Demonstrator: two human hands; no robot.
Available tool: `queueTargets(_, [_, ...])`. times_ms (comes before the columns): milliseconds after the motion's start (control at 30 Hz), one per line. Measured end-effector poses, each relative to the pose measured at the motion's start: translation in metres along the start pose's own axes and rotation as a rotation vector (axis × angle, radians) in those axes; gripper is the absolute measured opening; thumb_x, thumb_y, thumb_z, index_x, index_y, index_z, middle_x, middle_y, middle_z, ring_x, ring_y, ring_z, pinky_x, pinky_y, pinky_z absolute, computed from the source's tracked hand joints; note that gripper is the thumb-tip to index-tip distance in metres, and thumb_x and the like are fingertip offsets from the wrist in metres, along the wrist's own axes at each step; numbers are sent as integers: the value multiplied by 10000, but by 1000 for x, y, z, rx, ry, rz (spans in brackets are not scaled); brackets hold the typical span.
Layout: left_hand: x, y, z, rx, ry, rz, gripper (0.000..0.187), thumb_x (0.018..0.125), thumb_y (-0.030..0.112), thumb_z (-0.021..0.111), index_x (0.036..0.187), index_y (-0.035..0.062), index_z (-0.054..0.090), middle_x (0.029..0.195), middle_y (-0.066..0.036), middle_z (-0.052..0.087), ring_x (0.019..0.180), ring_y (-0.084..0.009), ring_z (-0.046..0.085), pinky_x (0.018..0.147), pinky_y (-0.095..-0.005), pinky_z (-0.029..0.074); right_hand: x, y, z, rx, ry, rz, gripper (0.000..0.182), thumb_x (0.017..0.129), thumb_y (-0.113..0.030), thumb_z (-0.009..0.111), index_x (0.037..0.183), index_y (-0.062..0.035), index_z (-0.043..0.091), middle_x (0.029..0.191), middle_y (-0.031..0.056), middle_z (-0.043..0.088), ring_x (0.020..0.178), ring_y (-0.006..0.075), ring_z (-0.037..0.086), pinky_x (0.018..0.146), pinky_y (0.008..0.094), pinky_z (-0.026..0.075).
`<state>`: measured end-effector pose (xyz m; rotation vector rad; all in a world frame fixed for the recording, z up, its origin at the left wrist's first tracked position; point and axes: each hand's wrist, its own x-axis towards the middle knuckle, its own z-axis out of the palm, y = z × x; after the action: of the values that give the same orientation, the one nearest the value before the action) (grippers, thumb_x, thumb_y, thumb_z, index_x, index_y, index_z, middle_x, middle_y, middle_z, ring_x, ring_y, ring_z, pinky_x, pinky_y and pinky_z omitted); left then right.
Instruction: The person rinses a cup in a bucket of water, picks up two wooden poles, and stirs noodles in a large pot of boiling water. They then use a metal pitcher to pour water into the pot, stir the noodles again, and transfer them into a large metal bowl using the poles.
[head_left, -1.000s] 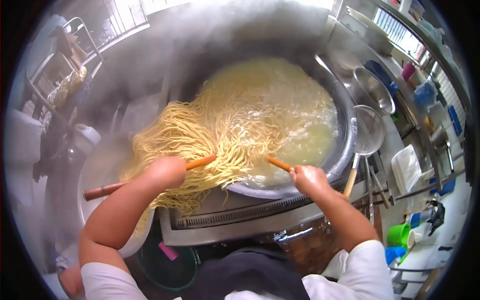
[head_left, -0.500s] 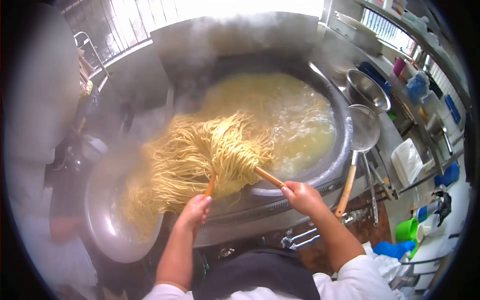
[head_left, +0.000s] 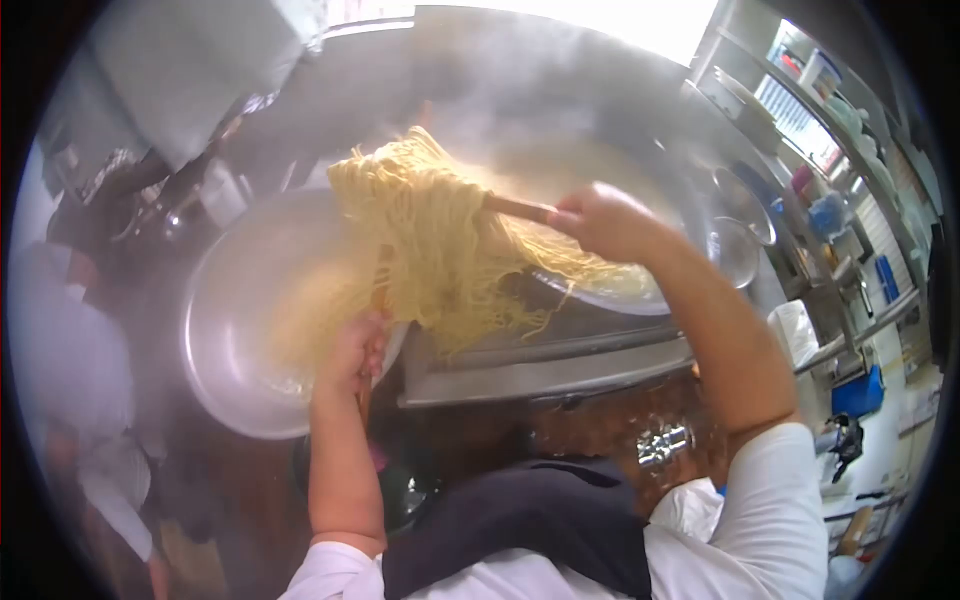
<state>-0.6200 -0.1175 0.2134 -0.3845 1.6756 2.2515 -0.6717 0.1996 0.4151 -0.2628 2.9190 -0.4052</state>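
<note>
A thick bundle of yellow noodles [head_left: 430, 220] hangs between two wooden sticks, over the gap between a metal bowl and a large wok. My left hand [head_left: 355, 350] is closed round one wooden stick [head_left: 381, 278], near the right side of the bowl [head_left: 225, 350]. The other stick [head_left: 520, 208] is in my right hand [head_left: 605, 225], its far end inside the noodles. Loose strands trail right toward the steaming wok [head_left: 640, 295]. More noodles lie in the bowl, blurred by steam.
A person in light clothing [head_left: 90, 350] is at the far left. On the right are a round strainer [head_left: 735, 250], a metal basin [head_left: 745, 205], a white container [head_left: 795, 333] and a blue item [head_left: 858, 392]. A metal counter edge [head_left: 540, 375] runs below the wok.
The noodles have been lifted and carried left, away from the wok's middle toward the bowl. My right hand has risen, and my left hand has moved left. The view has shifted too.
</note>
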Motion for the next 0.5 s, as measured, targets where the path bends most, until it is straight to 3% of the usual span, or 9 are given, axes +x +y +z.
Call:
queueTargets(167, [-44, -3, -91, -58, 175, 31, 327, 896, 330, 580, 1080, 60, 580, 606, 26, 455, 426, -74, 378, 392, -221, 270, 42, -132, 4, -255, -159, -55, 495, 907, -473, 548, 963, 6, 657, 650, 91, 596, 556, 177, 543, 524, 321, 442])
queueTargets(233, [-66, -10, -120, -59, 238, 33, 251, 912, 325, 569, 1017, 97, 577, 607, 34, 459, 434, -71, 390, 378, -235, 304, 55, -169, 27, -347, -145, -207, 425, 922, -402, 532, 951, -1, 670, 707, 103, 632, 631, 193, 589, 565, 327, 476])
queueTargets(300, [-87, -24, -150, 13, 297, -58, 233, 913, 319, 569, 1016, 110, 570, 605, 33, 457, 438, -73, 395, 378, -243, 319, 94, -179, 92, -378, -101, -496, 327, 912, -298, 532, 945, -11, 684, 842, 100, 675, 761, 212, 645, 640, 346, 513])
queueTargets(367, [-110, -48, -187, 159, 380, -112, 216, 916, 316, 570, 999, 117, 566, 601, 27, 451, 442, -75, 403, 377, -254, 327, 66, -217, 115, -399, -168, -349, 482, 905, -502, 515, 994, -67, 702, 985, 94, 688, 929, 243, 657, 701, 365, 513])
queueTargets(433, [-140, -46, -228, 457, 361, -249, 203, 906, 274, 581, 999, 93, 570, 606, 18, 465, 446, -78, 421, 375, -264, 337, 62, -225, 153, -517, -252, -564, 212, 847, -144, 594, 1017, -74, 698, 1030, 99, 673, 916, 231, 666, 689, 379, 529])
queueTargets(500, [-177, -26, -251, 823, 396, -361, 199, 867, 218, 604, 994, 65, 590, 664, -45, 556, 534, -187, 544, 474, -352, 439, 63, -226, 170, -544, -273, -544, 209, 844, -139, 594, 1013, -78, 701, 1027, 101, 673, 916, 230, 666, 690, 384, 530])
